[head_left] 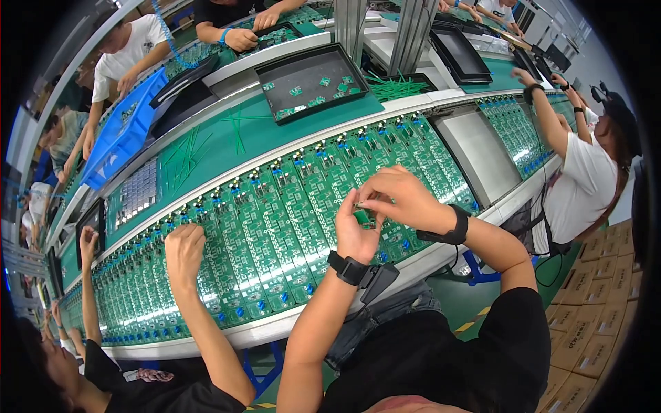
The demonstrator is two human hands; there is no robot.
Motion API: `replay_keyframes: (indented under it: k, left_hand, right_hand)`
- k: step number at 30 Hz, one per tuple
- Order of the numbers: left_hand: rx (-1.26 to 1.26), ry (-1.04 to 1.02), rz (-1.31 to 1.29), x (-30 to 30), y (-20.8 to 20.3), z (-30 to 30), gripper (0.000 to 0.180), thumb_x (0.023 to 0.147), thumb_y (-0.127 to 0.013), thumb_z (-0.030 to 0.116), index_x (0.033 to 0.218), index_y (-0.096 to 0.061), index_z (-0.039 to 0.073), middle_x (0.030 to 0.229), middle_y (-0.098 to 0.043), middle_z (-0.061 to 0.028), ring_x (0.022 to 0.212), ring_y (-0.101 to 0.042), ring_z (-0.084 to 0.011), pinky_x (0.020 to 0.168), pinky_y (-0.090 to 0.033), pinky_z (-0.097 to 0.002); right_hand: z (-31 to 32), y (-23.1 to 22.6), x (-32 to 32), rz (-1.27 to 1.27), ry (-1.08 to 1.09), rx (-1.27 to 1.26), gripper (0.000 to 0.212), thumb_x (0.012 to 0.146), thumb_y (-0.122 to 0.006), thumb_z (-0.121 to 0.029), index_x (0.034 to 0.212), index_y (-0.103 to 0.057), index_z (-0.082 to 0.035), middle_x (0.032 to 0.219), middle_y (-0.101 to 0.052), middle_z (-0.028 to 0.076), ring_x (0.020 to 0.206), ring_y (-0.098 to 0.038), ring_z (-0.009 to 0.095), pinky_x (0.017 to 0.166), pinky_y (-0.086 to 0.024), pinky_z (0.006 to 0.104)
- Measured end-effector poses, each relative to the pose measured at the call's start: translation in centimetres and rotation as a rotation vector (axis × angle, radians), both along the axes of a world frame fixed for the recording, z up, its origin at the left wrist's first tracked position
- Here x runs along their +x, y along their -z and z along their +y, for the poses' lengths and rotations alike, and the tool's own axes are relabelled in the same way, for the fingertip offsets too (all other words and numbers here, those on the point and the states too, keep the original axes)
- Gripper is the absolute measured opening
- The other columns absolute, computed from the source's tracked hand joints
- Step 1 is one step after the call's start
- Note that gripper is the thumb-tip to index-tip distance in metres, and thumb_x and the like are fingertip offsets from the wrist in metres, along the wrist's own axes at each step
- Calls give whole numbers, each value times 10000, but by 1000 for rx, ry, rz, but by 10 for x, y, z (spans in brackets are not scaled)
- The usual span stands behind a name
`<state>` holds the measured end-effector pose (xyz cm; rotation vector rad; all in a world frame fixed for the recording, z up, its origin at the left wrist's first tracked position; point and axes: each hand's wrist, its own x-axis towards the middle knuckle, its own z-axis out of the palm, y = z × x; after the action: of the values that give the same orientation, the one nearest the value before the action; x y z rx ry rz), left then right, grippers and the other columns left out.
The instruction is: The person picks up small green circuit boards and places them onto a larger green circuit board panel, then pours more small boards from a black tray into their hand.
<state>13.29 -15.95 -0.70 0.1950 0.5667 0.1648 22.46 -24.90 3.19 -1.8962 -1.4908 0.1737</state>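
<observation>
My left hand (352, 237) is closed round a small green circuit board (361, 217), part of which shows between its fingers. Right beside it, my right hand (403, 199) pinches at the upper edge of that board. Whatever sits between those fingertips is pale and too small to name. Both hands are over a long row of large green circuit boards (275, 227) laid side by side, with blue parts along their near and far ends.
Beyond the row stands a black tray (313, 86) of small green boards. Green strips (399, 87) lie to its right, and a blue bin (124, 131) is far left. A co-worker's hand (184, 251) hovers over the row at my left. Cartons (585, 296) are stacked right.
</observation>
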Motion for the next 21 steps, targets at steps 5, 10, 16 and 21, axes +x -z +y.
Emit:
replay_keyframes:
  k: [5, 10, 16, 21]
  left_hand:
    - [42, 26, -21, -1, 11, 2, 232, 879, -468, 260, 966, -549, 61, 882, -564, -49, 847, -540, -160, 758, -433, -290]
    - [55, 50, -4, 0, 10, 2, 226, 862, -492, 229, 961, -535, 30, 852, -516, -51, 776, -497, -162, 723, -452, -286]
    - [38, 47, -12, 1, 12, 0, 219, 853, -501, 219, 946, -533, 24, 841, -512, -59, 755, -484, -166, 675, -432, -274]
    - [63, 62, -8, 1, 16, 0, 236, 866, -476, 247, 935, -555, 35, 827, -550, -44, 732, -495, -151, 671, -424, -275]
  right_hand:
    - [-1, -17, -1, 369, 123, -14, 60, 786, -599, -95, 840, -592, -72, 816, -603, 38, 708, -576, 137, 632, -434, 267]
    - [-6, -13, 34, 589, 234, 127, 136, 824, -571, -96, 949, -586, -45, 868, -586, 20, 768, -568, 98, 625, -433, 209]
    - [-20, 7, 75, 926, 321, 277, 195, 834, -557, -85, 1016, -577, -17, 885, -574, 20, 778, -559, 85, 655, -449, 215]
    - [-29, 13, 91, 790, 375, 145, 198, 840, -553, -91, 1024, -563, -19, 869, -576, 25, 789, -562, 91, 680, -462, 227]
